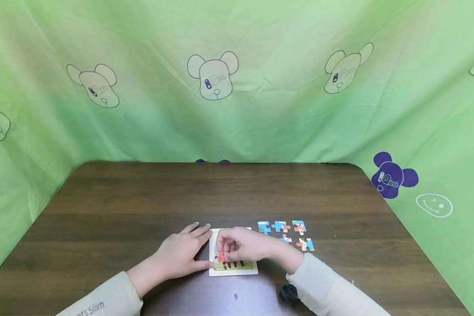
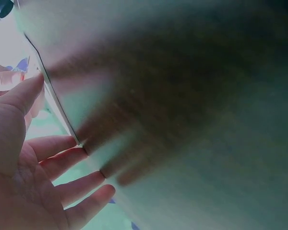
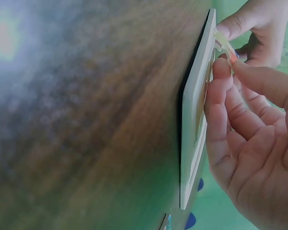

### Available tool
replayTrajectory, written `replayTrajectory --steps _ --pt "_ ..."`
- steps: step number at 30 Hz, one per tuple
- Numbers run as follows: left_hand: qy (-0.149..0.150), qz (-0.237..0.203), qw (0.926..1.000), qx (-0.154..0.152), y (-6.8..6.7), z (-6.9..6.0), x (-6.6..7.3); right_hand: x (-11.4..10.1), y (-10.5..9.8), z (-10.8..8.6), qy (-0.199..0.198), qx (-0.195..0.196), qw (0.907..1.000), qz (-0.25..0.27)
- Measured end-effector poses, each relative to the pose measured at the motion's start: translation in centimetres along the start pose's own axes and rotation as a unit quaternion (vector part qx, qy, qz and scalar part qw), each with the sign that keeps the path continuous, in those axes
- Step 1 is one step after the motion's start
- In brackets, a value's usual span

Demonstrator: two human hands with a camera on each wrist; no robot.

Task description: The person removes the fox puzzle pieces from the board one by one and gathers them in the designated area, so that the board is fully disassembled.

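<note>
Head view has both my hands over the desk (image 1: pixel 142 193), working at a pale-rimmed puzzle board (image 1: pixel 242 274). My left hand (image 1: pixel 180 253) lies relaxed, fingers stretched out and apart, grasping nothing; its thumb tip and index fingertip touch the board's left edge, the index near the far corner. The left wrist view shows the other fingertips resting on the desk beyond that corner. My right hand (image 1: pixel 242 244) reaches over the board and pinches a puzzle piece (image 1: pixel 221 256) with orange on it between thumb and index finger, the other fingers loosely curled beneath. From the right wrist I see the piece held tilted above the left part of the board; I cannot tell whether its lower edge touches the surface. Under my fingers, the board carries a green strip with dark stripes along its near side. To its right lie loose pieces (image 1: pixel 305 244) in blue, orange and white, one of them partly hidden by my right forearm. Just beside my right sleeve (image 1: pixel 320 281) sits a small black object (image 1: pixel 288 293).
</note>
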State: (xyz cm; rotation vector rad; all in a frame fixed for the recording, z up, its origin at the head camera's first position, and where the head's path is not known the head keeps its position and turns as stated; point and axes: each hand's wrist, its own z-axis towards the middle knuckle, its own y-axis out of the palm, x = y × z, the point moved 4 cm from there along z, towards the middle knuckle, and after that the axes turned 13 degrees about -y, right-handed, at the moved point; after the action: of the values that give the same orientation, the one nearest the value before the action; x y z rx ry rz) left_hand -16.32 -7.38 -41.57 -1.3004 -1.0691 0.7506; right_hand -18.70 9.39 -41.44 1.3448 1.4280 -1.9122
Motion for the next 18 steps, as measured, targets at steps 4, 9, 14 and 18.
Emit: replayTrajectory --steps 4,9,14,18 --pt "-0.004 -0.002 1.0 -0.004 -0.08 -0.01 0.03 -0.01 -0.07 0.0 -0.004 0.005 0.9999 -0.007" --pt "-0.006 0.0 1.0 -0.007 -0.06 -0.01 0.07 -0.09 -0.07 -0.1 -0.003 0.003 1.0 -0.006" --pt "-0.008 0.001 0.9999 -0.011 0.05 0.03 0.07 -0.17 -0.22 -0.34 -0.012 0.007 0.9998 -0.015" --pt "-0.01 0.004 0.9999 -0.012 0.09 0.11 0.06 -0.38 -0.6 -0.61 -0.017 0.014 0.9996 -0.016"
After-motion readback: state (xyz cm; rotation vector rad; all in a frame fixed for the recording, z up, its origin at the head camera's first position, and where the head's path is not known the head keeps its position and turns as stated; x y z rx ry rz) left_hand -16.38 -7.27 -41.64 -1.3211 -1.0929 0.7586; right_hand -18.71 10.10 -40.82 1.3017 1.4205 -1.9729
